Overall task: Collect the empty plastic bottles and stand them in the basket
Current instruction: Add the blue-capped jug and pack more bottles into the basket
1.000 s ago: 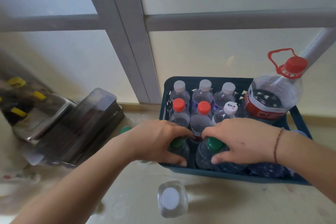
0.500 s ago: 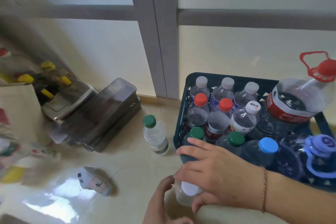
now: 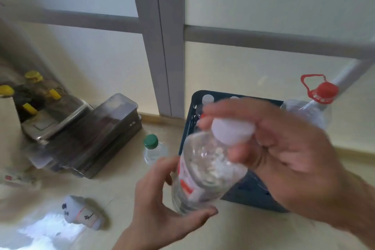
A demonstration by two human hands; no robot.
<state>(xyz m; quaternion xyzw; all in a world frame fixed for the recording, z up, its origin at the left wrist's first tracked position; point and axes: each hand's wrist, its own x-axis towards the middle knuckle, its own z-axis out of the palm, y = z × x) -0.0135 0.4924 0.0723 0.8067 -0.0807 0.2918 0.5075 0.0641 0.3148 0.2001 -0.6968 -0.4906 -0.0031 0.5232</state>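
Note:
A clear bottle with a white cap and red label (image 3: 203, 170) is up in the air in front of me, tilted. My right hand (image 3: 284, 154) grips it around the cap and neck. My left hand (image 3: 160, 205) cups its lower body from the left and below. Behind the hands sits the dark blue basket (image 3: 189, 119), mostly hidden; one white cap and a large jug with a red cap and red handle ring (image 3: 320, 95) show in it. A small green-capped bottle (image 3: 153, 148) stands on the floor just left of the basket.
A stack of dark plastic trays and a metal tray (image 3: 85, 140) lies on the floor at the left, with yellow-capped items behind. A small white bottle (image 3: 81, 212) lies on its side at the lower left. Grey-framed frosted glass panels close the back.
Both hands left the bottles in the basket, took the white-capped bottle from the floor in front of it and lifted it up close to the camera. The view has swung left.

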